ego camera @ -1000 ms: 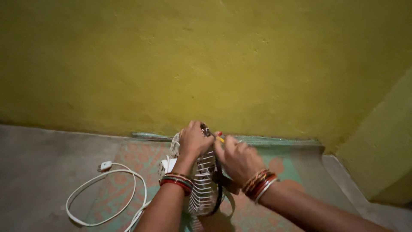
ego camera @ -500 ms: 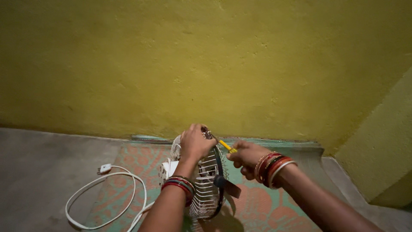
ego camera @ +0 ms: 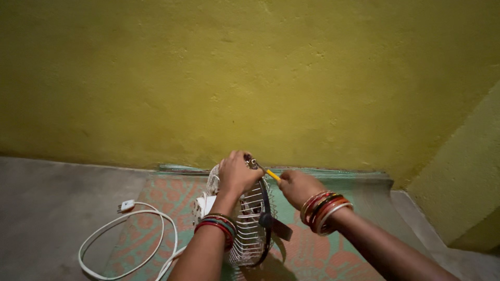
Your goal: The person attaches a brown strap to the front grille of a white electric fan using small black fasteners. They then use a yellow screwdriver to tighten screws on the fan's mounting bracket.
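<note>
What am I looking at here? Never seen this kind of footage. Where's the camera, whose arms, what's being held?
There is no machine here. A person wears one camera on the head, and it looks down at that person's own two bare hands, so the arms come in from the bottom edge.

The left hand grips the top rim of a small white wire-cage fan, which stands upright on a patterned mat. The right hand holds a yellow-handled screwdriver, whose tip points at the top of the cage, close to the left fingers. Both wrists wear bangles.

A white power cord with a plug lies looped on the grey floor to the left. Behind it all is a yellow wall.
</note>
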